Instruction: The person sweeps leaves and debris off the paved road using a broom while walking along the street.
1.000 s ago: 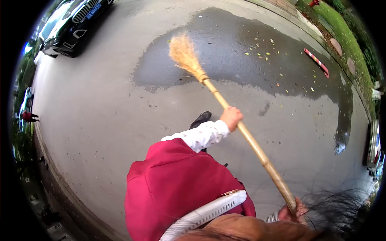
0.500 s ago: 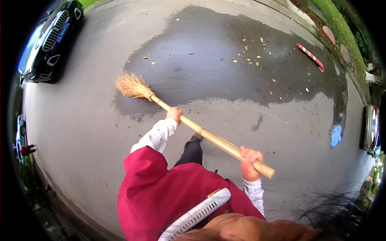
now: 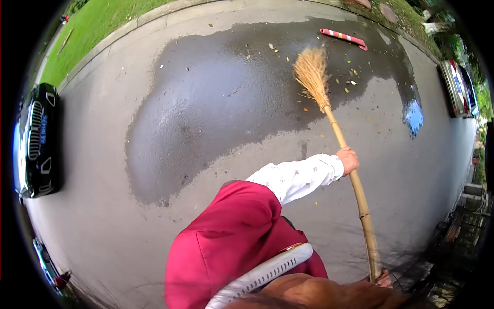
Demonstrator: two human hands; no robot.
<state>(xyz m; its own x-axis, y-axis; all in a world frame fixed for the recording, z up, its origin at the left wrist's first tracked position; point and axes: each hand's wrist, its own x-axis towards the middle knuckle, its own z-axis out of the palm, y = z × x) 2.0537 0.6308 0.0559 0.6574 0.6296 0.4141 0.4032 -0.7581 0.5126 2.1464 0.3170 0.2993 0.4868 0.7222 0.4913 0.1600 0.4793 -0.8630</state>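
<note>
My left hand is wrapped round the middle of a long bamboo handle of a broom. My right hand grips the handle's lower end at the bottom of the view, partly hidden by hair and my body. Straw bristles, slightly blurred, spread at the far end over the right part of a wet patch on the grey pavement. Scattered leaves lie right of the bristles. Just beyond them rests a red and white striped object.
A black car stands at the left, and a light-coloured car at the right. Grass and a curb border the pavement at the top. A distant person is at the lower left.
The bristles have swung from the left edge of the wet patch to its right side. Both hands moved right with the handle, which now stands more upright in view. The view has turned.
</note>
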